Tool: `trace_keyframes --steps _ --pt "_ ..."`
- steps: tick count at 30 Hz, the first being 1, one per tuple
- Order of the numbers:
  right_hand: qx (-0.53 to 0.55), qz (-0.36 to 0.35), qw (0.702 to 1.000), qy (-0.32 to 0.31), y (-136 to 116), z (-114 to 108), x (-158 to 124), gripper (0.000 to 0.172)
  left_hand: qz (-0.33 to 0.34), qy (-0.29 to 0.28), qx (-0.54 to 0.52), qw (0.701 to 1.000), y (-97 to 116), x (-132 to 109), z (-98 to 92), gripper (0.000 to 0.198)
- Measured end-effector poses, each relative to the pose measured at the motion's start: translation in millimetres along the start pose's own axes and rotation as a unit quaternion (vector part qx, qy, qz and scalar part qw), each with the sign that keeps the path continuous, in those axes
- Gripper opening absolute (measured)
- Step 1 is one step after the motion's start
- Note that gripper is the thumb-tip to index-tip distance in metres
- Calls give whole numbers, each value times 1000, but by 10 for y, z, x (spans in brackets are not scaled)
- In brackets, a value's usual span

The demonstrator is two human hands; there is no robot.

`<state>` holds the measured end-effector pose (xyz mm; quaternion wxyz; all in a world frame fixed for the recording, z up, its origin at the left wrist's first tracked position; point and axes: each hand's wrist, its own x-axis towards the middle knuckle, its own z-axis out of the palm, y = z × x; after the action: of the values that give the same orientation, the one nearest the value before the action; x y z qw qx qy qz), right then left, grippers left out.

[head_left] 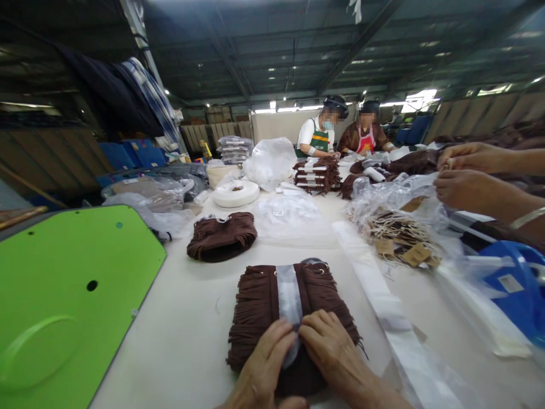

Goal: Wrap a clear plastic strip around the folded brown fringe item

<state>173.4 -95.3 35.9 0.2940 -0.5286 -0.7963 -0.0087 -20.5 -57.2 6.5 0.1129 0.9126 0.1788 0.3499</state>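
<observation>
A folded brown fringed garment (259, 307) lies on the white table (191, 335) right in front of me. A clear plastic band (289, 298) runs over its middle from far to near. My left hand (266, 363) and my right hand (330, 349) rest on the near end of the garment, fingers stretched out and pressing down. Their fingertips meet on the band. Neither hand grips anything. A second brown fringed bundle (221, 236) lies further back to the left.
A green plastic board (63, 295) covers the left. A long clear plastic strip (383, 307) lies to the right, beyond it paper tags (400, 238) in plastic and a blue basket (519, 289). Another person's hands (464, 173) work at the right. A tape roll (235, 193) and two seated people are at the far end.
</observation>
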Motion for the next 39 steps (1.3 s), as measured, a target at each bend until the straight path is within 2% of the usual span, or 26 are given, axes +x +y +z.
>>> trace_keyframes --steps 4,7,10,12,14,16,22,27,30,34,39 --pt "20 -2 1000 -12 25 -1 -2 17 -202 60 -79 974 22 97 -74 40" --pt "39 2 999 -27 41 -5 -7 18 -262 100 -77 957 -9 241 -79 35" --pt "55 7 998 -32 48 -3 -19 18 -309 86 -101 942 -36 421 -95 26" --pt "63 11 997 -34 49 4 -31 18 -386 64 -137 910 -32 543 -123 21" --pt "69 16 997 -39 53 16 -44 18 -473 46 -159 865 -25 652 -144 18" --pt "73 16 996 -46 63 30 -56 17 -526 36 -167 833 -30 738 -140 17" --pt "68 -5 997 -37 104 43 -66 21 -564 20 -210 798 -97 865 -24 17" --pt "55 -6 998 -44 101 13 -55 28 -614 -3 -311 725 -118 908 -23 11" --pt "54 -2 997 -52 101 17 -63 27 -624 -4 -347 700 -115 925 -64 15" --pt "76 -7 995 -59 128 -9 -57 29 -620 -13 -369 693 -91 937 -125 32" --pt "60 -43 997 19 229 -106 75 42 -611 -35 -385 691 -119 936 -161 42"
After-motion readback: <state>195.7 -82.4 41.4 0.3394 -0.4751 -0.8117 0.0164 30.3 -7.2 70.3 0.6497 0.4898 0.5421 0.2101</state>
